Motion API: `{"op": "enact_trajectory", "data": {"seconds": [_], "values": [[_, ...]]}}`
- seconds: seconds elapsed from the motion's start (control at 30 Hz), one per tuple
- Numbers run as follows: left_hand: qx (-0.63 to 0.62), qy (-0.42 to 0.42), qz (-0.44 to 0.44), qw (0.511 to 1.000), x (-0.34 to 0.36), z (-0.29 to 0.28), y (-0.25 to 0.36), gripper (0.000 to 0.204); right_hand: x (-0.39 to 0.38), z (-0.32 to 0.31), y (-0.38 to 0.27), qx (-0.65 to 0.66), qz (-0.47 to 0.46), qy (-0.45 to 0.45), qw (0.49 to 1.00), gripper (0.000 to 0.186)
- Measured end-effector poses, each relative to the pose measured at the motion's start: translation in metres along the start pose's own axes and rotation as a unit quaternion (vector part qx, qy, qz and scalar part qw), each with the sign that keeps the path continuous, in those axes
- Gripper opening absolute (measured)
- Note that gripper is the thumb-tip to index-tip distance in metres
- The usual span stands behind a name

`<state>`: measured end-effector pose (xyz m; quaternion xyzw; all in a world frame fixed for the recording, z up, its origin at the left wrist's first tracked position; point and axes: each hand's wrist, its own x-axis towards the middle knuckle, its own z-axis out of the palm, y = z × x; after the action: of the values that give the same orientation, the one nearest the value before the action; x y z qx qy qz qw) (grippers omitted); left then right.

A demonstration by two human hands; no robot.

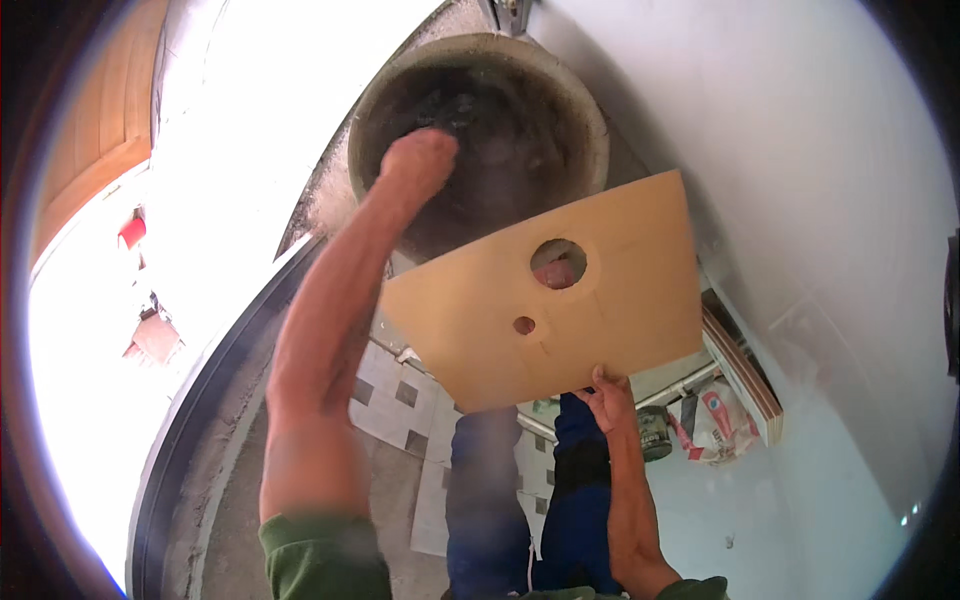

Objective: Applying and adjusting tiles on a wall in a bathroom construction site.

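My left hand (420, 162) is over the round tub (592, 110), its fingers curled closed above the dark, wet-looking inside. Whatever it may hold is hidden behind the knuckles. My right hand (607, 402) grips the lower edge of a large tan tile (630, 270), thumb on the face toward me. A big round hole and a smaller one pierce the tile, which is tilted and covers the near rim of the tub. Something pinkish shows through the big hole; I cannot tell what it is.
A pale wall (800, 150) rises at the right. Beside it lean several flat panels (745, 385), near a printed bag (712, 425) and a dark can (653, 432). Patterned floor tiles (400, 400) lie below. A dark sill (215, 385) curves along the left, by a bright opening.
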<state>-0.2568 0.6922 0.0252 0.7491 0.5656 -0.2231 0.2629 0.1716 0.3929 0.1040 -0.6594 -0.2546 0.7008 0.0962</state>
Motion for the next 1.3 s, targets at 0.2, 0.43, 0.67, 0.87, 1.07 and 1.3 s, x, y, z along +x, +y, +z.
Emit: {"op": "enact_trajectory", "data": {"seconds": [0.2, 0.43, 0.67, 0.87, 1.07, 1.3], "values": [[-0.135, -0.034, -0.018, 0.99, 0.015, 0.039, 0.049, 0.023, -0.001, 0.002, -0.004, 0.051, 0.04, 0.05, 0.997, 0.039], [-0.357, 0.006, -0.13, 0.925, 0.018, 0.012, 0.078, 0.031, 0.004, -0.001, 0.001, 0.044, -0.008, 0.034, 0.998, 0.035], [-0.452, -0.02, -0.123, 0.884, -0.002, 0.012, 0.06, 0.034, 0.007, 0.007, -0.004, 0.09, 0.043, 0.053, 0.994, 0.033], [-0.408, 0.105, -0.048, 0.906, -0.025, -0.006, 0.049, 0.036, 0.009, 0.018, -0.008, 0.128, 0.03, 0.064, 0.989, 0.037], [-0.476, 0.015, -0.117, 0.872, -0.057, -0.035, 0.038, 0.036, 0.017, 0.03, -0.002, -0.073, -0.04, 0.035, 0.996, 0.042], [-0.361, 0.158, -0.03, 0.918, -0.132, -0.07, 0.051, 0.037, 0.013, 0.045, -0.012, 0.294, -0.026, 0.043, 0.955, 0.046]]}}
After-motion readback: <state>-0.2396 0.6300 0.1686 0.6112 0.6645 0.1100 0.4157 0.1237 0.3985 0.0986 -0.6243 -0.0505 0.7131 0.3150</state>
